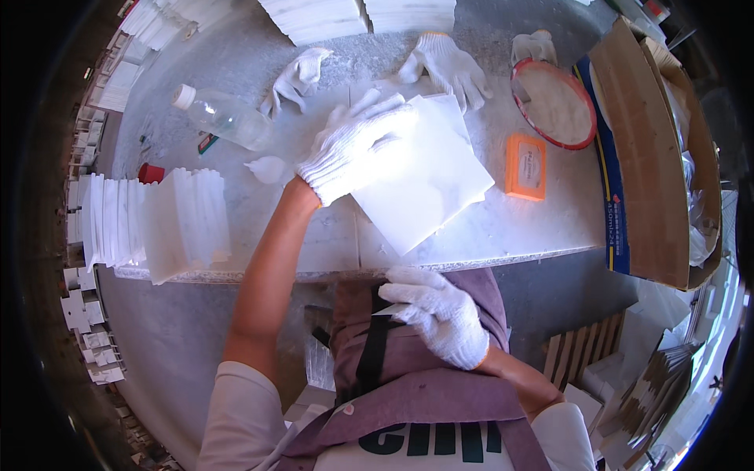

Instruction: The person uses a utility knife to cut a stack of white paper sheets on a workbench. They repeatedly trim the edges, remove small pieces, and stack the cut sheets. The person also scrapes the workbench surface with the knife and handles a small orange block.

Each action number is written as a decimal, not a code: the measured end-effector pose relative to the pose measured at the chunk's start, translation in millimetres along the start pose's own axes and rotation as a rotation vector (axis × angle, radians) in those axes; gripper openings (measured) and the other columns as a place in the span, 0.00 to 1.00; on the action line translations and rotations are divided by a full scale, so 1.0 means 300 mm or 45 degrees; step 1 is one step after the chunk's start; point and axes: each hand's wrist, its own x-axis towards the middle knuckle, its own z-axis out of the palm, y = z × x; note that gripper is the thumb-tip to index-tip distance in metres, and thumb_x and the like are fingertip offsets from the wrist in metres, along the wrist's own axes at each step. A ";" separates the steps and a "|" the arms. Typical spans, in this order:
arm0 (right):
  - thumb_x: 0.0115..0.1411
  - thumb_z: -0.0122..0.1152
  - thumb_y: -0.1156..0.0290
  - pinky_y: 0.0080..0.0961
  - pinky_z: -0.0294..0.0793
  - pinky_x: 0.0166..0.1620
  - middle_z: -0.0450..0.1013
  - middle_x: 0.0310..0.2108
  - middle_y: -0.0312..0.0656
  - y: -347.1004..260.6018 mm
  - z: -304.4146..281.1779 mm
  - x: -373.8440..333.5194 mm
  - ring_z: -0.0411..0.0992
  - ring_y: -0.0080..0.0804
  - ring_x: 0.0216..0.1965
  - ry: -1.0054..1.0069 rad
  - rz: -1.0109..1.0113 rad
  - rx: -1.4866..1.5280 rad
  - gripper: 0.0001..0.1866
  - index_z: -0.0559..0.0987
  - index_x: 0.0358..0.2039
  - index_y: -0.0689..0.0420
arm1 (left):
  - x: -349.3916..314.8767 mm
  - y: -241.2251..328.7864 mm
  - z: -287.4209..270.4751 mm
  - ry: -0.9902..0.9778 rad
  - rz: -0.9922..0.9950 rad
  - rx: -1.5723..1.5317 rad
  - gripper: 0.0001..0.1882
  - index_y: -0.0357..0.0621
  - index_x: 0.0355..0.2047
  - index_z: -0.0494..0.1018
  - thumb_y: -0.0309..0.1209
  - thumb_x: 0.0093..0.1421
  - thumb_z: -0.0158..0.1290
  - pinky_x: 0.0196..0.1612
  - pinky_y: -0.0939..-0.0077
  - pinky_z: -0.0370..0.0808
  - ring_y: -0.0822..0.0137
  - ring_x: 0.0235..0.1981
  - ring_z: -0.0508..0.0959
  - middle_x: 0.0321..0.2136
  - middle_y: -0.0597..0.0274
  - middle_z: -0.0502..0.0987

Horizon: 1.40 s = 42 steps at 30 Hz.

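A square white tile-like slab (428,177) lies at an angle on the worktable. My left hand (357,145), in a white knitted glove, rests over the slab's left side with fingers stretched out; glare washes out part of it. My right hand (440,318), gloved the same way, is in front of my apron, just off the table's front edge. Its fingers are closed on a small thin pale piece with a pointed end (387,311), mostly hidden by the glove. Beyond the slab lie loose white gloves (446,67).
Upright white slabs (157,224) stand at the left, more stacks (318,17) at the back. A clear bottle (228,118), red cap (151,173) and white nozzle-like piece (267,169) lie left. Rightward are an orange box (525,166), red-rimmed disc (556,106) and open carton (648,157).
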 end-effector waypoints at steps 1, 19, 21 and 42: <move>0.63 0.56 0.79 0.27 0.78 0.46 0.74 0.52 0.50 -0.024 -0.034 0.024 0.77 0.38 0.46 0.022 0.007 0.021 0.10 0.79 0.45 0.62 | -0.009 0.012 -0.002 0.024 -0.021 0.091 0.23 0.51 0.58 0.71 0.39 0.63 0.53 0.67 0.53 0.57 0.54 0.66 0.63 0.63 0.58 0.66; 0.62 0.56 0.77 0.15 0.70 0.29 0.72 0.34 0.34 0.123 -0.512 0.380 0.69 0.19 0.27 -0.038 0.195 -0.439 0.20 0.77 0.55 0.60 | -0.292 0.205 0.115 0.160 0.263 0.148 0.21 0.54 0.51 0.76 0.29 0.55 0.52 0.68 0.42 0.56 0.60 0.63 0.65 0.57 0.62 0.70; 0.62 0.56 0.77 0.16 0.70 0.30 0.73 0.34 0.33 0.094 -0.486 0.406 0.70 0.19 0.28 -0.067 0.217 -0.471 0.19 0.78 0.54 0.60 | -0.293 0.160 0.088 0.146 0.310 0.100 0.22 0.53 0.50 0.77 0.26 0.54 0.52 0.67 0.43 0.58 0.58 0.61 0.68 0.54 0.61 0.73; 0.60 0.57 0.76 0.27 0.75 0.41 0.78 0.39 0.49 0.042 -0.461 0.362 0.76 0.38 0.34 -0.246 0.115 -0.777 0.21 0.79 0.54 0.49 | -0.295 0.168 0.140 0.391 0.194 -0.039 0.18 0.53 0.44 0.80 0.28 0.50 0.59 0.64 0.41 0.62 0.59 0.56 0.74 0.49 0.64 0.77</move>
